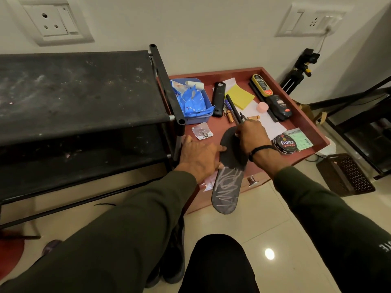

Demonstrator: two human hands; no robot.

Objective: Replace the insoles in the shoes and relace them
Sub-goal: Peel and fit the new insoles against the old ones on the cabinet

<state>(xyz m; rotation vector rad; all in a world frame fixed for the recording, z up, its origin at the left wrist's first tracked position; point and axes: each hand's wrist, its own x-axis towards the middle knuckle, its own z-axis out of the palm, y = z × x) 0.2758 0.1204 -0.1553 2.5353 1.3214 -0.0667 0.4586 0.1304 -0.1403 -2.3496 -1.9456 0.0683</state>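
A black insole (227, 187) with pale scribbled marks on its heel end lies over the front edge of the red-brown table (304, 123), the heel hanging past the edge. My left hand (198, 157) lies flat on the insole's left side, fingers straight, pressing it down. My right hand (251, 136) grips a black pen (240, 120) with its tip on the insole's toe end. A dark shoe (173, 261) stands on the floor under my left arm, mostly hidden.
A black shoe rack (84, 98) stands left of the table. The table holds a blue basket (194, 102), a remote (219, 98), yellow sticky notes (241, 96), shoe polish bottles (273, 100), a polish tin (284, 144) and markers. A dark crate (344, 174) sits on the floor at right.
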